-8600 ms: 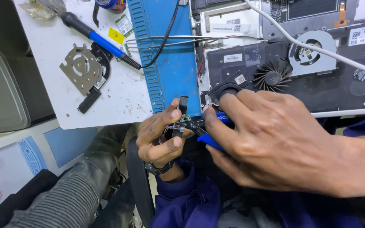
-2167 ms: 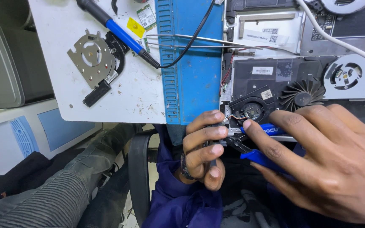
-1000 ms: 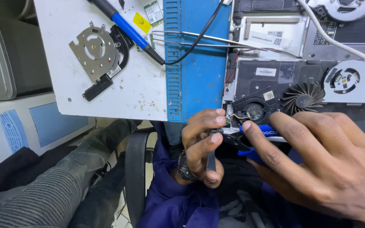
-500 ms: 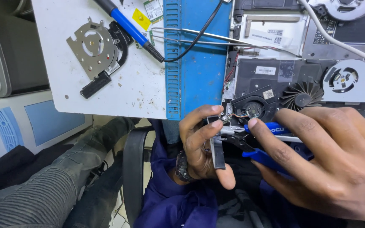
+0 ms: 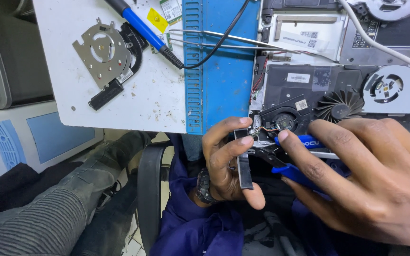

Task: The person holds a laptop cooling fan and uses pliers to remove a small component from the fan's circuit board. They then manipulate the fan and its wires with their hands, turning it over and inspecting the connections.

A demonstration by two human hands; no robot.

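While my left hand (image 5: pixel 226 163) was curled tight around the small grey metal bracket (image 5: pixel 244 163) a moment ago, it has now turned the strip upright, so its length shows between thumb and fingers. My right hand (image 5: pixel 357 180) is closed around the blue-handled pliers (image 5: pixel 295 159), whose tips meet the bracket's upper end beside the black round laptop fan (image 5: pixel 283 121). Both hands sit touching, just below the opened grey laptop base (image 5: pixel 309 80).
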